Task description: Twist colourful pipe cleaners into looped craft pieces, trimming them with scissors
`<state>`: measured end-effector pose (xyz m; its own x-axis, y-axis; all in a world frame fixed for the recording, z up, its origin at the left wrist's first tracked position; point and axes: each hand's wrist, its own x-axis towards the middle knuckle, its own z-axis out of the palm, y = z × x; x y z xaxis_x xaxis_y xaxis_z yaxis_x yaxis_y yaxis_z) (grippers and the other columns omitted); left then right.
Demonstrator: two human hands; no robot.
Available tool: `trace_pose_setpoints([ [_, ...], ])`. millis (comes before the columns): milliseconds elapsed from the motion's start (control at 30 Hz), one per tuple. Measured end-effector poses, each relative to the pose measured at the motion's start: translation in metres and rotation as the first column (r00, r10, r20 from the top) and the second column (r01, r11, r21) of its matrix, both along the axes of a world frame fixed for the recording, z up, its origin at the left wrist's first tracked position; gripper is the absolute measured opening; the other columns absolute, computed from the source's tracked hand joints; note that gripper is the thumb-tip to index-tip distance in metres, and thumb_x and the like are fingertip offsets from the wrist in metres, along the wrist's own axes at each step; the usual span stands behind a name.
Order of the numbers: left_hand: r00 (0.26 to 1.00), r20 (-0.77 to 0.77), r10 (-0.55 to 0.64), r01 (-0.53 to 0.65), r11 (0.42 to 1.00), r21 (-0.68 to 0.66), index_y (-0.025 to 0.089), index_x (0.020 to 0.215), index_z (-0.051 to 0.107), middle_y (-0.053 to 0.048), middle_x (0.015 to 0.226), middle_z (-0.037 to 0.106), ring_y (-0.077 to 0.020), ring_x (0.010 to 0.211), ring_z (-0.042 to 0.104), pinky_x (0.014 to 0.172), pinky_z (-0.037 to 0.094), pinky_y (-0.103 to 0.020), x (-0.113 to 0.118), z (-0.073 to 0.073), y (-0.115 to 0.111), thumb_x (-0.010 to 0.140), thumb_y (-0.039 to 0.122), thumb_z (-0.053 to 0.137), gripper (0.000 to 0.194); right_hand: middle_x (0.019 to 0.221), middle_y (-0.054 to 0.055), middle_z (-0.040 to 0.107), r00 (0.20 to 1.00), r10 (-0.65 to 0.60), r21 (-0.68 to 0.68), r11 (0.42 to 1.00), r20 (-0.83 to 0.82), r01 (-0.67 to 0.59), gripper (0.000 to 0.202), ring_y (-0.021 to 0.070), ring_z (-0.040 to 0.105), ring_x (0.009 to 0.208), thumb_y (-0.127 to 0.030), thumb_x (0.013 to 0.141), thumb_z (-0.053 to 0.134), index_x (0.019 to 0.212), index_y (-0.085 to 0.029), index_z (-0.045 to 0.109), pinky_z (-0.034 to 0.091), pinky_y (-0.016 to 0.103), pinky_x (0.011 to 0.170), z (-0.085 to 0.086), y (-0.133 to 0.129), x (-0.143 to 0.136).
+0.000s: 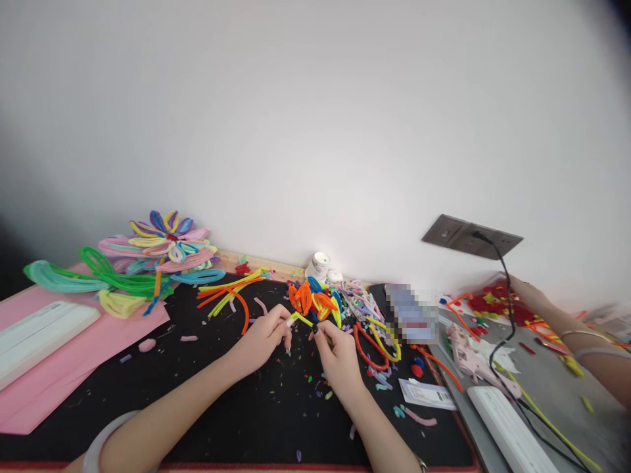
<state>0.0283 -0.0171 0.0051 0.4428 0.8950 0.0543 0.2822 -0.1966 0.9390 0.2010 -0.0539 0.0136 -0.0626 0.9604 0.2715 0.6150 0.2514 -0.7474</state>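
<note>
Between my two hands runs a short yellow pipe cleaner [302,318], bent in the middle. My left hand [269,337] pinches one end, and the fingers of my right hand [336,355] are closed on the other. Just beyond them lies a pile of orange, blue and yellow pipe cleaner loops [310,299]. A red pipe cleaner [367,355] curves beside my right hand. To the left of my left hand, loose orange and yellow pipe cleaners [231,289] rest on the black mat [207,420].
A pipe cleaner flower [171,238] and green loops [118,282] lie at left on pink paper [89,381]. On the right are a pink glue gun [466,355], a black cord [510,309] and a white box [507,427]. Another person's arm [582,328] reaches in at far right.
</note>
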Motion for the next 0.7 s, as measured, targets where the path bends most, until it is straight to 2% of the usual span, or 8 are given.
trace_pose_setpoints([
  [167, 0.998, 0.037, 0.053, -0.053, 0.999, 0.008, 0.021, 0.082, 0.032, 0.006, 0.056, 0.058, -0.0097, 0.047, 0.039, 0.050, 0.031, -0.021, 0.000, -0.001, 0.000, 0.088, 0.030, 0.033, 0.012, 0.053, -0.003, 0.045, 0.999, 0.009, 0.005, 1.000, 0.036, -0.009, 0.023, 0.0102, 0.039, 0.049, -0.023, 0.085, 0.040, 0.067, -0.017, 0.053, 0.025, 0.022, 0.048, -0.001, -0.001, -0.001],
  [433, 0.996, 0.042, 0.077, -0.078, 0.997, 0.030, 0.022, 0.084, 0.030, 0.006, 0.058, 0.058, -0.0095, 0.047, 0.038, 0.052, 0.031, -0.021, 0.001, -0.002, 0.001, 0.089, 0.031, 0.034, 0.011, 0.051, -0.003, 0.046, 0.996, 0.013, -0.008, 1.000, 0.084, -0.013, 0.024, 0.0095, 0.038, 0.047, -0.022, 0.084, 0.041, 0.065, -0.017, 0.054, 0.024, 0.022, 0.048, -0.002, -0.001, 0.000],
  [600, 0.999, 0.003, 0.038, -0.038, 0.998, 0.057, 0.022, 0.082, 0.030, 0.005, 0.061, 0.059, -0.0113, 0.055, 0.047, 0.059, 0.035, -0.023, 0.001, 0.005, -0.004, 0.089, 0.030, 0.034, 0.011, 0.051, -0.003, 0.046, 0.996, 0.022, -0.012, 1.000, 0.085, -0.021, 0.024, 0.0091, 0.037, 0.047, -0.022, 0.085, 0.040, 0.066, -0.016, 0.054, 0.024, 0.022, 0.047, -0.004, -0.002, -0.001],
  [700, 0.999, -0.036, -0.039, 0.041, 0.997, 0.069, 0.022, 0.082, 0.031, 0.004, 0.064, 0.060, -0.0124, 0.059, 0.051, 0.063, 0.037, -0.025, 0.002, 0.007, -0.008, 0.089, 0.030, 0.033, 0.011, 0.051, -0.004, 0.044, 0.996, 0.023, 0.004, 1.000, 0.082, -0.024, 0.024, 0.0092, 0.038, 0.047, -0.022, 0.085, 0.040, 0.066, -0.017, 0.054, 0.025, 0.022, 0.048, -0.004, -0.002, -0.002],
])
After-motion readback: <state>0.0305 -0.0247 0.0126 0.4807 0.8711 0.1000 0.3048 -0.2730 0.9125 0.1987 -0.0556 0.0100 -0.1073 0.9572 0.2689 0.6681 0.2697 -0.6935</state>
